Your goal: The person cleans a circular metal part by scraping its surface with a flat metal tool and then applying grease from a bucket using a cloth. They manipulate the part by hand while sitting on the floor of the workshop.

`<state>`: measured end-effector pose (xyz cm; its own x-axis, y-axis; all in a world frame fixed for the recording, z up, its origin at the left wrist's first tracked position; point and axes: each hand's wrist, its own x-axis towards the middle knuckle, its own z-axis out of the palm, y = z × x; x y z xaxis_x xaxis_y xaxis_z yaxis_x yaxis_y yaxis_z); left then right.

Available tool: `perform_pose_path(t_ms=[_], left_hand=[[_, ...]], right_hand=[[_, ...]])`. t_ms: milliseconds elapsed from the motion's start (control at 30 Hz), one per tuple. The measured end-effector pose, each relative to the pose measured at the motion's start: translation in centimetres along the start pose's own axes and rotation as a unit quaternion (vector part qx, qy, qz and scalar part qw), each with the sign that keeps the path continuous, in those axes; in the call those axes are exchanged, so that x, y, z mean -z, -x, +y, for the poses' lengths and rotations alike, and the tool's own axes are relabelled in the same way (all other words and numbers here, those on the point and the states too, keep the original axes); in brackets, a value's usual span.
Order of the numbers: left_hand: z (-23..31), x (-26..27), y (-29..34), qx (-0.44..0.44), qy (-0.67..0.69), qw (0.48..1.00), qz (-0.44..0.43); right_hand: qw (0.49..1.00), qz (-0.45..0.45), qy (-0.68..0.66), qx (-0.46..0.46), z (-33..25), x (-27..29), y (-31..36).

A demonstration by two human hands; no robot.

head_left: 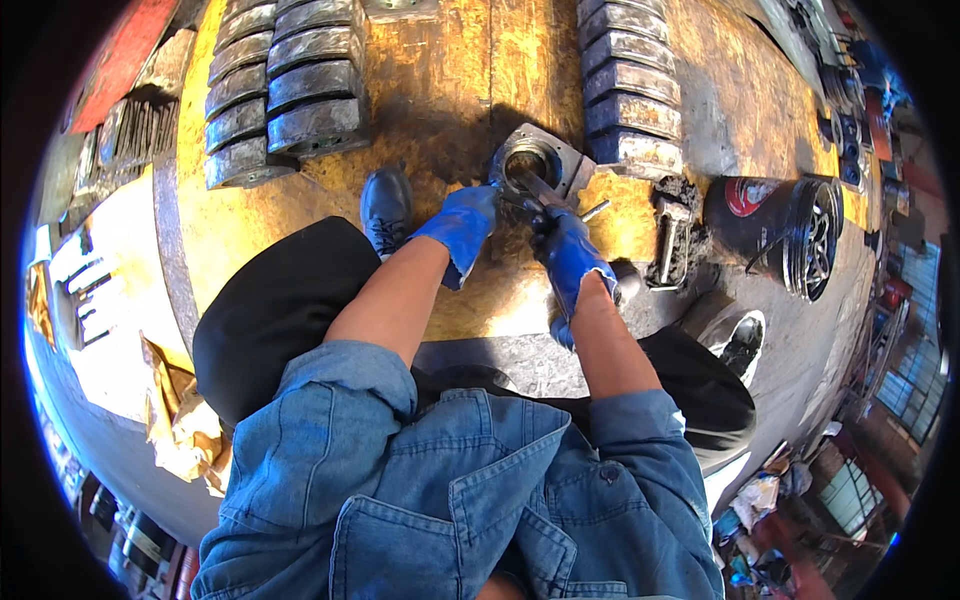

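In front of me a grey metal housing (575, 163) with a round bore rests on the yellow, grease-stained surface. My left hand (463, 222), in a blue glove, closes its fingers on the near left edge of the housing. In my right hand (572, 248), also gloved in blue, is a flat dark metal bar (537, 187) that slants toward the bore; its far end reaches the opening. A thin metal rod (596, 210) sticks out beside the right hand. My fingertips are partly hidden by the gloves and the dark shadow.
Rows of curved metal blocks stand at the far left (315, 85) and the far right (628, 85). A metal tool (670, 235) lies on dark grime right of my hand, beside a black bucket (740, 225). My shoe (386, 205) is left of the housing. Crumpled brown paper (185, 420) lies at left.
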<state>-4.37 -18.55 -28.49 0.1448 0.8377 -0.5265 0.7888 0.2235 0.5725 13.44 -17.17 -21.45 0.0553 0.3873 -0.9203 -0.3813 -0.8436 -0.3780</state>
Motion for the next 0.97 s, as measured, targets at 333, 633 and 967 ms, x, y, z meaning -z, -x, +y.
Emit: perform_pose_path(t_ms=[333,633,967], left_hand=[[-1.0,-1.0,-0.1,-0.003,0.079,0.997,0.022],[0.9,-0.3,0.6,0.045,0.088,0.987,0.124],[-0.8,-3.8,-3.8,-0.034,0.298,0.92,0.253]], right_hand=[[0.973,-0.056,-0.189,-0.116,-0.3,4.1,-2.2],[0.963,-0.19,-0.13,0.141,-12.1,5.4,7.4],[0.671,0.166,0.25,0.678,-23.5,6.1,-5.9]])
